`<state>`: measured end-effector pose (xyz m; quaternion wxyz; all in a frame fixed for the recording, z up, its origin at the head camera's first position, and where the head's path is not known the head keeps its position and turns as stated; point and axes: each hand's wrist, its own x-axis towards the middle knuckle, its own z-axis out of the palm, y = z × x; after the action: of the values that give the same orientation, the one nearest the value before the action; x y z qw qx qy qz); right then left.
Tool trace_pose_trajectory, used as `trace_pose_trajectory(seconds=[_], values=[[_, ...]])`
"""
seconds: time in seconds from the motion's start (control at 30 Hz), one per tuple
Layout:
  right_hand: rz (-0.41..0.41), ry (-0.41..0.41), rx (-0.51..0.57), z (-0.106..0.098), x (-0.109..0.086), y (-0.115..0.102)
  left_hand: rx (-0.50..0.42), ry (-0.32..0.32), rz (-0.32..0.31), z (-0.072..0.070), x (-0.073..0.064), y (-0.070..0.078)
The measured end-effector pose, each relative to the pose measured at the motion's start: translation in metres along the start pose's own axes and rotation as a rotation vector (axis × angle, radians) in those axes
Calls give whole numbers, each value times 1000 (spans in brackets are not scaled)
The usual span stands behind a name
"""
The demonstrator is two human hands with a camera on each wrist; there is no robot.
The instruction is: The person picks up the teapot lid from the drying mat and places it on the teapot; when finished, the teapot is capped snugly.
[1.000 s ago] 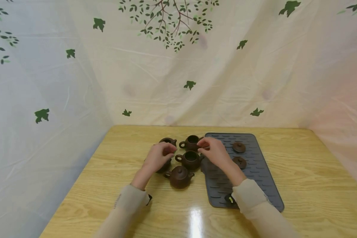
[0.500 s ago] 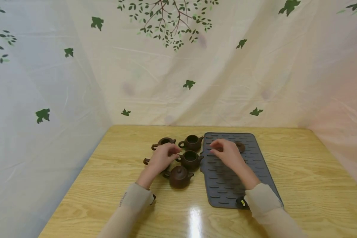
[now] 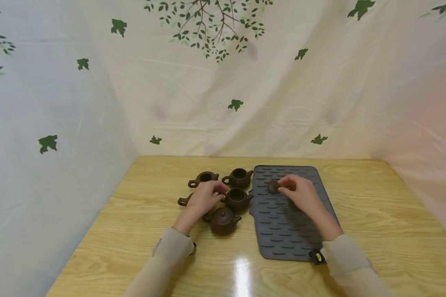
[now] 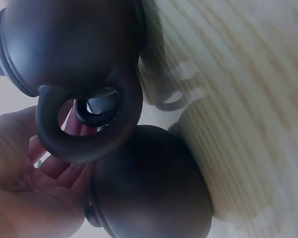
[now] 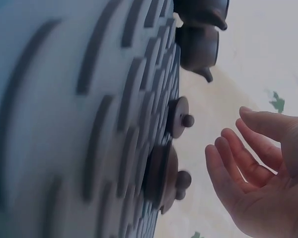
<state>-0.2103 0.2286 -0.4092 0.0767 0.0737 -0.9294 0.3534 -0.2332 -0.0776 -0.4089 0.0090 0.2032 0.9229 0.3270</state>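
Note:
My left hand [image 3: 204, 198] is over a group of small dark brown teapots, its fingertips right at the handle of an uncovered teapot [image 3: 238, 201]. In the left wrist view, the loosely bent fingers are partly hidden behind the handle of a teapot [image 4: 69, 44]; another lidded teapot [image 4: 154, 188] sits below. My right hand [image 3: 301, 192] is above the grey mat [image 3: 278, 231], fingertips close to a brown lid [image 3: 272, 187]. In the right wrist view, its fingers are spread and hold nothing, apart from the knobbed lids [image 5: 178, 118] on the mat.
A lidded teapot [image 3: 222, 222] stands at the front of the group. Behind are two uncovered teapots, one at the left [image 3: 204, 178] and one nearer the mat [image 3: 239, 178]. A cloth backdrop [image 3: 223, 132] rises behind the wooden table [image 3: 375, 206].
My right hand has moved right, from beside the rear teapot to over the lids, uncovering one lid and hiding others. My left hand has shifted slightly right toward the middle teapot's handle.

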Motion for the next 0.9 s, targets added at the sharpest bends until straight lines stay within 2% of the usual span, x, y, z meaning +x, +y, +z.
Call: trace_pose_trajectory(seconds=[0.33, 0.63, 0.9], values=[[23, -20, -29, -14, -10, 18, 59, -12, -12, 4, 1, 3], [39, -43, -27, -21, -16, 35, 94, 6, -35, 6, 2, 5], [86, -142, -40, -23, -16, 46, 78, 13, -66, 9, 4, 6]])
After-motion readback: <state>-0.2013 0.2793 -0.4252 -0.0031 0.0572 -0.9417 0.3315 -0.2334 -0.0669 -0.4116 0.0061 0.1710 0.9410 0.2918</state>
